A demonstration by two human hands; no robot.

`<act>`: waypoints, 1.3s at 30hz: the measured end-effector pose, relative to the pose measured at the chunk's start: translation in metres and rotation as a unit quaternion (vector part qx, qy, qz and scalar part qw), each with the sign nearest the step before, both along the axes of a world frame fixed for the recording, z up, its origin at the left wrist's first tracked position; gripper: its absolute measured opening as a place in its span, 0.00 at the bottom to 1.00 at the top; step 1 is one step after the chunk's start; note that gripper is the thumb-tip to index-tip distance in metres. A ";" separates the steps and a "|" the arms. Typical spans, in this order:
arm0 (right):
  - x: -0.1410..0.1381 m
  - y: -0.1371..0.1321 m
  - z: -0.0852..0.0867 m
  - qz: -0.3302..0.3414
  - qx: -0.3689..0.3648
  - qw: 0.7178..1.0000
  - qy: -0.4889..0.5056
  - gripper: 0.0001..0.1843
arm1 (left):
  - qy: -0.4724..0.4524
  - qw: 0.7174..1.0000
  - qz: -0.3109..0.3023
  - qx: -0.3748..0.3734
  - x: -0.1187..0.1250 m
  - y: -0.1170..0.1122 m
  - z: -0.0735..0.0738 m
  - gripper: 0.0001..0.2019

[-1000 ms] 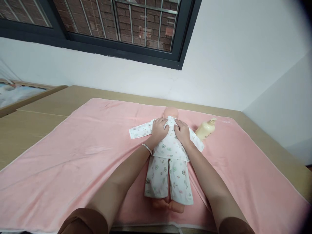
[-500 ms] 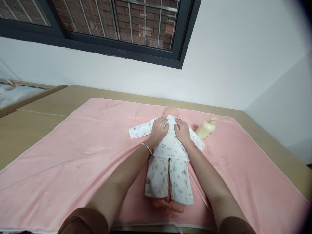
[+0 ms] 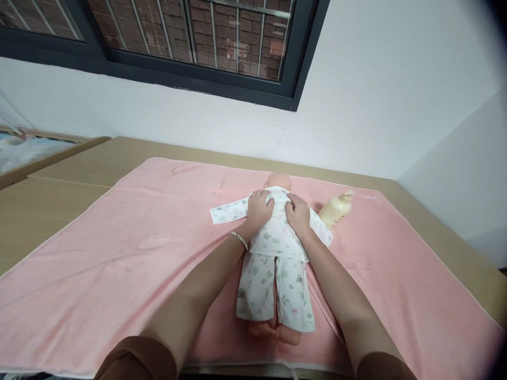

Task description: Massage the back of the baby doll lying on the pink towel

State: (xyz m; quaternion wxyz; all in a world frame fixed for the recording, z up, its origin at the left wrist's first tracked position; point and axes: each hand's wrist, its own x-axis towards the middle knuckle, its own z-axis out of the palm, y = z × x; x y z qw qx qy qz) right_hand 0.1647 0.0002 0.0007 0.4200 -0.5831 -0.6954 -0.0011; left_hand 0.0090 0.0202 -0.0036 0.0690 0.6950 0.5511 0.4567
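Note:
A baby doll (image 3: 279, 245) in a white printed top and trousers lies stretched out on a pink blanket (image 3: 130, 253), its bald head away from me and its bare feet towards me. No face shows on it. My left hand (image 3: 260, 208) rests on the left side of its upper back, fingers laid over the cloth. On the opposite side, my right hand (image 3: 298, 214) lies on the upper back too, fingers slightly bent. Both thumbs point inward, with a strip of the top visible between them. The doll's sleeves spread out to either side.
A cream pump bottle (image 3: 336, 209) lies tilted on the blanket, close by the doll's right-hand sleeve. Under the blanket is a wooden surface (image 3: 75, 163), bounded by a white wall (image 3: 356, 105) and a barred window (image 3: 222, 39). A wooden-edged bed or crib (image 3: 55, 158) stands far left.
Both hands stay on the doll's upper back, with only a very slight shift of the fingers. The view has moved a little; the doll and bottle lie as before.

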 end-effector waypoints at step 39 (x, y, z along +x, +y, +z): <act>0.002 0.006 0.005 0.024 -0.048 0.998 -0.041 0.25 | 0.049 0.999 -0.020 -0.003 0.000 0.007 -0.002 0.16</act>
